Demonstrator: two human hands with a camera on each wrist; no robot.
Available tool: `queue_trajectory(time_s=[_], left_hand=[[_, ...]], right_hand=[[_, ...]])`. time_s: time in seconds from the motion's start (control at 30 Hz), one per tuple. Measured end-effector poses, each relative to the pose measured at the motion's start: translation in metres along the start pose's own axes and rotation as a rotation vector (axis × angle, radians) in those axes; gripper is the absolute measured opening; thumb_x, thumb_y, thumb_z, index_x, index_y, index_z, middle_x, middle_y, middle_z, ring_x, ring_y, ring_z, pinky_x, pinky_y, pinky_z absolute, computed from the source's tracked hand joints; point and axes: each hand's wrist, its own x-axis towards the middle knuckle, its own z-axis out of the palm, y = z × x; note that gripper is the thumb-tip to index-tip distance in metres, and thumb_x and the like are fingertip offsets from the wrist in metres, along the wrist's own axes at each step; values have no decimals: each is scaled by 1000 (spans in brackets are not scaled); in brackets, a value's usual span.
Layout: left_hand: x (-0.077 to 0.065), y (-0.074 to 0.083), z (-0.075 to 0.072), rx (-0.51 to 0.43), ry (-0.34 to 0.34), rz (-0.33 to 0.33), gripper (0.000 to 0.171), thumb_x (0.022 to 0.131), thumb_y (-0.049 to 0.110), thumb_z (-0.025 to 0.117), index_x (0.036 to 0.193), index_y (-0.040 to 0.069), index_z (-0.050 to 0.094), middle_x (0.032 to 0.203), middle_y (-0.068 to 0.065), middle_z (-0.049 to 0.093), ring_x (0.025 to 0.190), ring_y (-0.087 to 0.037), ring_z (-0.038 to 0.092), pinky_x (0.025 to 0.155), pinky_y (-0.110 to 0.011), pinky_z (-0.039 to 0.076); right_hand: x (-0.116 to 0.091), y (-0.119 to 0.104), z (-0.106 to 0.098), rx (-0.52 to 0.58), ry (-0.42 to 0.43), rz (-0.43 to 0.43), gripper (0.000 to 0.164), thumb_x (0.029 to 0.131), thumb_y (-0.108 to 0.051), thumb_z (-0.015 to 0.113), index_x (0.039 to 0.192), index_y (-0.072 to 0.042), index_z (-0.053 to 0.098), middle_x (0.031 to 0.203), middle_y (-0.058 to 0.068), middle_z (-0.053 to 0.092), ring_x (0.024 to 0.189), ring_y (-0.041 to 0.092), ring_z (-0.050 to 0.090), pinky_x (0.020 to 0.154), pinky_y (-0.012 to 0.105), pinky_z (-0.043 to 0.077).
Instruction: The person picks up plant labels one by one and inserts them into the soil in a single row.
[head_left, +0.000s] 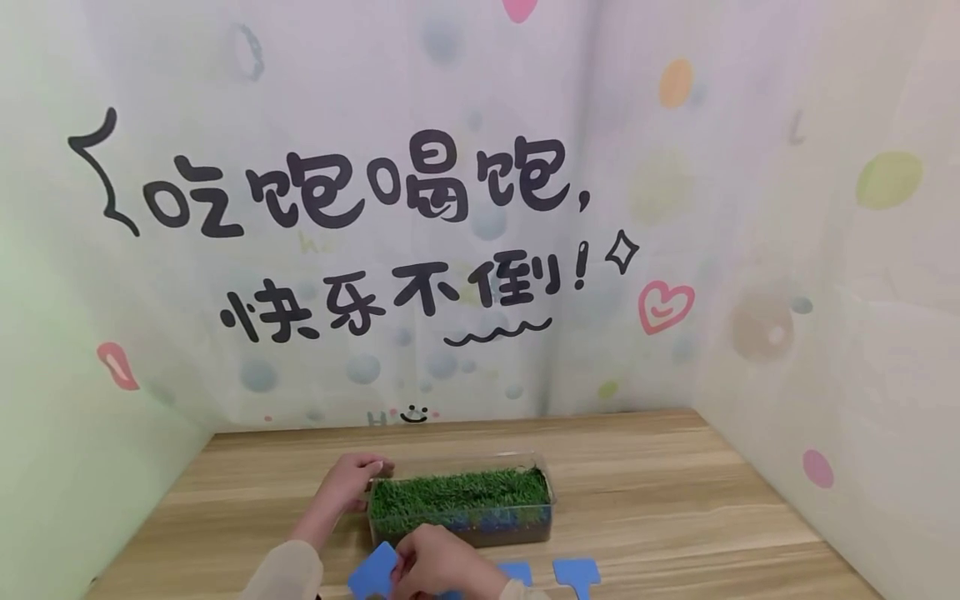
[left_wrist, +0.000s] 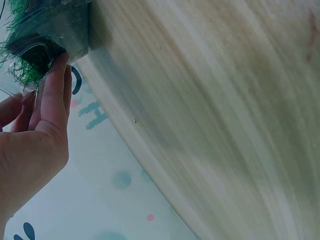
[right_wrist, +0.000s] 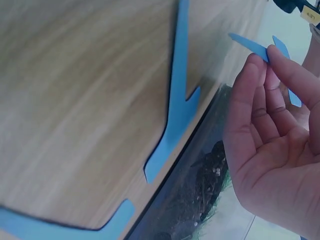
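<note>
A clear plastic box (head_left: pixel 551 500) holds green grass (head_left: pixel 457 490) over dark soil, and it stands on the wooden table. My left hand (head_left: pixel 351 483) grips the box's left end; in the left wrist view its fingers lie along the wall and the thumb is by the rim. In front of the box, my right hand (head_left: pixel 442 560) pinches a blue T-shaped plant label (head_left: pixel 373 572) by its narrow stem between thumb and forefinger. The label's pointed stem tip sticks out past the fingertips (right_wrist: pixel 256 61) in the right wrist view.
Two more blue T-shaped labels lie flat near the table's front, one label (head_left: pixel 577 573) to the right and another label (head_left: pixel 517 572) partly behind my right hand. A printed cloth wall (head_left: pixel 450 375) closes off the back, with further walls at both sides.
</note>
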Motion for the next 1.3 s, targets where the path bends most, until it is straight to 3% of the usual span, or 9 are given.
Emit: queue_trajectory(time_s=[0.27, 0.47, 0.57, 0.83, 1.07, 1.3], left_hand=[[-1, -3, 0, -15, 0, -12, 33, 106, 12, 42, 124, -3, 66, 127, -24, 65, 110, -37, 61, 63, -34, 50], [-1, -3, -1, -5, 3, -19, 33, 106, 13, 43, 124, -2, 66, 128, -24, 64, 114, -40, 59, 63, -34, 51], [0, -2, -1, 1, 3, -19, 33, 106, 12, 43, 124, -2, 67, 128, -24, 65, 114, -41, 59, 64, -34, 52], [1, 0, -1, -20, 6, -27, 32, 105, 11, 44, 123, -3, 67, 125, -22, 67, 105, -31, 62, 62, -33, 52], [3, -1, -2, -23, 12, -25, 31, 105, 10, 45, 121, -3, 68, 124, -21, 68, 103, -28, 65, 63, -34, 55], [3, -1, -1, -30, 16, -31, 32, 105, 11, 45, 122, -3, 67, 124, -22, 67, 99, -24, 64, 63, -34, 56]], right_hand=[[-9, -12, -9, 83, 11, -10, 12, 80, -22, 83, 87, -18, 74, 76, 1, 73, 61, 17, 68, 57, 35, 58], [-43, -64, -10, -25, 85, 22, 8, 87, -16, 76, 94, -15, 72, 78, -5, 73, 66, 11, 70, 61, 30, 59], [-60, -89, -11, -36, 107, 25, 7, 85, -15, 77, 90, -17, 72, 76, -3, 72, 65, 12, 69, 62, 30, 59], [-83, -126, -15, -40, 156, 34, 9, 85, -10, 77, 82, -14, 70, 65, -4, 66, 57, 11, 61, 59, 30, 55], [-90, -142, -14, -28, 248, 40, 9, 82, -2, 77, 88, -6, 71, 68, 6, 70, 63, 22, 66, 62, 37, 57], [-88, -143, -23, -55, 327, -14, 9, 84, -5, 78, 87, -7, 69, 70, 7, 70, 64, 21, 66, 64, 42, 58]])
